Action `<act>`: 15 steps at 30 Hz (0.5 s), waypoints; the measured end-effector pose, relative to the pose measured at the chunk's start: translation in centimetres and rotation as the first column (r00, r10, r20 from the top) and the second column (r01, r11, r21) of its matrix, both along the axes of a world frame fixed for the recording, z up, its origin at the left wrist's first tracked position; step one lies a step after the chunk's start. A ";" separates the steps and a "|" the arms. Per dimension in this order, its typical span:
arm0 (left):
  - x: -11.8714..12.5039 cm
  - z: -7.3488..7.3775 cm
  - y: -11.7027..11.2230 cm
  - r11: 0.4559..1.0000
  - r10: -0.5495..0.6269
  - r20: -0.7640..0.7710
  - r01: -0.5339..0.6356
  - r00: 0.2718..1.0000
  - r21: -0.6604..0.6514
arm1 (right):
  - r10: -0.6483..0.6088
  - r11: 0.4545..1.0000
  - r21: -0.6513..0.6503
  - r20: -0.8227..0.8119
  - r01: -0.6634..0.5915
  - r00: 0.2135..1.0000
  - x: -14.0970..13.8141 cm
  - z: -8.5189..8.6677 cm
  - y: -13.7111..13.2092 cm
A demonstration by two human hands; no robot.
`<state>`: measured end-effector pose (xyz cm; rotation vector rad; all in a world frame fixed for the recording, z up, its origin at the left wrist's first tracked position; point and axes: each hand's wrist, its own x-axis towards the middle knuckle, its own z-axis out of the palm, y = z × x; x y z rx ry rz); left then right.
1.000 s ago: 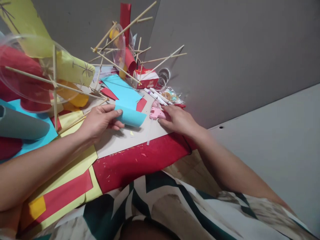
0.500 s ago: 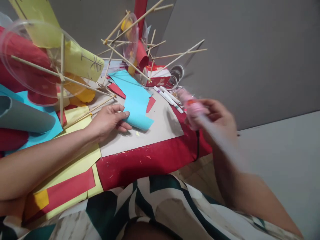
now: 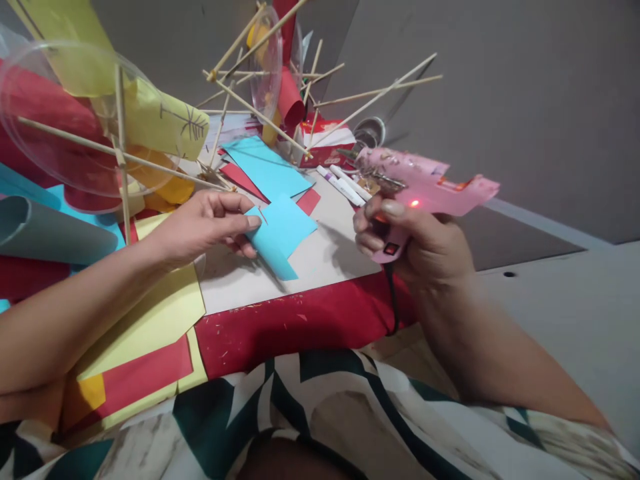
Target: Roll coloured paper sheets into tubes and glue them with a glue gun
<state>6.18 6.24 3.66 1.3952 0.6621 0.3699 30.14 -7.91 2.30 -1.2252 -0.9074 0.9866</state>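
Observation:
Between the thumb and fingers of my left hand (image 3: 217, 223) is a cut piece of blue paper (image 3: 287, 223), tilted above the pale board (image 3: 235, 293). A short reddish line shows on it near my thumb. My right hand (image 3: 420, 243) is wrapped round the handle of a pink glue gun (image 3: 435, 183). Its metal nozzle points left toward the markers, and a small red light glows on its side. A glue stick (image 3: 545, 223) sticks out of the gun's back end, and a black cord hangs below the handle. Another blue sheet (image 3: 267, 167) lies behind the held piece.
Stick frames (image 3: 260, 113) with clear plastic discs stand at the back and left. White markers (image 3: 345, 187) lie near a red box (image 3: 325, 153). Yellow sheets (image 3: 150, 320) and a rolled grey-blue paper tube (image 3: 55, 230) are at left. A red cloth (image 3: 300, 320) covers the front edge.
My right hand has turned the glue gun side-on, its nozzle now pointing left. My left hand has lifted and turned the blue paper piece away from the sheet behind it.

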 end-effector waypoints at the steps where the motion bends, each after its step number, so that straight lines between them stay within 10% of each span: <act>1: -0.2 0.2 0.2 1.000 -0.016 -0.016 0.016 1.000 0.001 | 0.001 1.000 0.017 0.020 -0.001 1.000 -0.1 0.3 0.2; 15: -3.0 1.0 1.2 0.997 -0.075 -0.184 0.069 0.980 -0.039 | 0.236 0.970 0.032 0.107 -0.240 0.966 -2.1 -0.9 3.9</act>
